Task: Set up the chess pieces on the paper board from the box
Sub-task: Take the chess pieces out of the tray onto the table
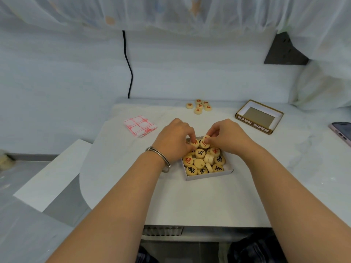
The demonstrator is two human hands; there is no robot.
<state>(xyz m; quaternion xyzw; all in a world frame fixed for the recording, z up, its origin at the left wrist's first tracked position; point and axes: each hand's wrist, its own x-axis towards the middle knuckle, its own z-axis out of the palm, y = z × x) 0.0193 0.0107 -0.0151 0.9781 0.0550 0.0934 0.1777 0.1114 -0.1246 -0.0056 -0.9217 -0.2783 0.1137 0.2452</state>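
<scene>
A white box tray (209, 176) sits mid-table, filled with several round wooden chess pieces (199, 164) marked in red or black. My left hand (173, 138) reaches into the tray's far side and pinches a red-marked piece (194, 143). My right hand (225, 134) pinches another red-marked piece (205, 142) right beside it. A small group of red pieces (199, 106) lies on the table at the back. The folded paper board (139, 126), white with red lines, lies to the left of my hands.
The box lid (259, 116), brown with a white inner rim, lies open-side up at the right back. A phone (341, 132) rests at the right edge. A black cable (129, 67) hangs down the wall behind the table. A bracelet (158, 155) circles my left wrist.
</scene>
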